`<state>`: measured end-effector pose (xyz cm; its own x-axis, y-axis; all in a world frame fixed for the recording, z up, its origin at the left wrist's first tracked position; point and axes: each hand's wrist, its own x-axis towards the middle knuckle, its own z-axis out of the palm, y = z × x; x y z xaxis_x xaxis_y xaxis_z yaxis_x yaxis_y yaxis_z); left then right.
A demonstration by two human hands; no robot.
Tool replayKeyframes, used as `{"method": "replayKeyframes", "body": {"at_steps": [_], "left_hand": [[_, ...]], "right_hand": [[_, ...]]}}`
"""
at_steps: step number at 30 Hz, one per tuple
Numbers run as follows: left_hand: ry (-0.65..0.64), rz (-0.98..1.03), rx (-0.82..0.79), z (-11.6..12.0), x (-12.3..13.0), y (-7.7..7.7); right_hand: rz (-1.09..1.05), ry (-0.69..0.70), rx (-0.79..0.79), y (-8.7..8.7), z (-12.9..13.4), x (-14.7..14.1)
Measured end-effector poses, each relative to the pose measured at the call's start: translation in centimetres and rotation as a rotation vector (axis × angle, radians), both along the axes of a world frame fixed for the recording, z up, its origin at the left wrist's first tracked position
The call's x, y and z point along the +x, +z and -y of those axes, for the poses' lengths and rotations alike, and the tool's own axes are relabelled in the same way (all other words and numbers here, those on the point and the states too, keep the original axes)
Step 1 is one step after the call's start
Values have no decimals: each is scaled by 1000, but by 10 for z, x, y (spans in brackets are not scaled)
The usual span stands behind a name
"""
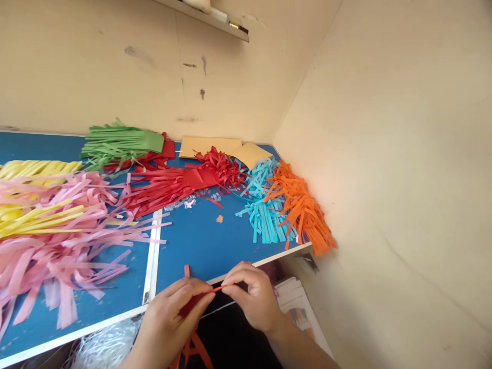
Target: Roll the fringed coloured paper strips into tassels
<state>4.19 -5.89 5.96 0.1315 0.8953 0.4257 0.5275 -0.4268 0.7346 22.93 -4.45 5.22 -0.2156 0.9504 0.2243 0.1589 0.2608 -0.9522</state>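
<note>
Just off the front edge of the blue table, both my hands pinch one thin, twisted piece of orange paper point(218, 289). My left hand point(172, 307) is closed on it, with a short orange end rising above the knuckles and loose orange strips point(196, 351) hanging below the palm. Thumb and forefinger of my right hand point(249, 292) grip the other, narrow end. The palm side of my left hand is partly hidden. Fringed orange paper point(305, 212) and light blue fringed paper point(267, 205) lie on the table beyond my right hand.
Red fringed paper point(172, 187), green fringed paper point(123, 143) and pink fringed paper point(77, 220) lie across the blue table point(203, 243). Yellow-tan folded sheets point(209, 147) rest by the wall. White shredded strips point(105, 346) and stacked papers point(294, 297) sit below the edge. A shelf point(215, 23) juts out above.
</note>
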Motion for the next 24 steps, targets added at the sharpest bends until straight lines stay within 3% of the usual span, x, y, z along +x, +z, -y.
{"method": "replayKeyframes", "body": {"at_steps": [5, 8, 13, 18, 21, 24], "left_hand": [[-34, -14, 244, 1, 3, -7], [-42, -27, 286, 2, 4, -9], [-60, -70, 228, 3, 4, -13], [-36, -105, 38, 4, 12, -18], [-12, -104, -115, 9, 4, -19], [-86, -84, -254, 11, -11, -22]], "right_hand": [[38, -39, 107, 2, 3, -2], [53, -61, 141, 2, 5, -2], [75, -74, 147, 3, 8, -3], [92, -42, 153, 5, 10, 3], [149, -30, 69, -13, 13, 30], [416, -11, -79, -52, 20, 67]]}}
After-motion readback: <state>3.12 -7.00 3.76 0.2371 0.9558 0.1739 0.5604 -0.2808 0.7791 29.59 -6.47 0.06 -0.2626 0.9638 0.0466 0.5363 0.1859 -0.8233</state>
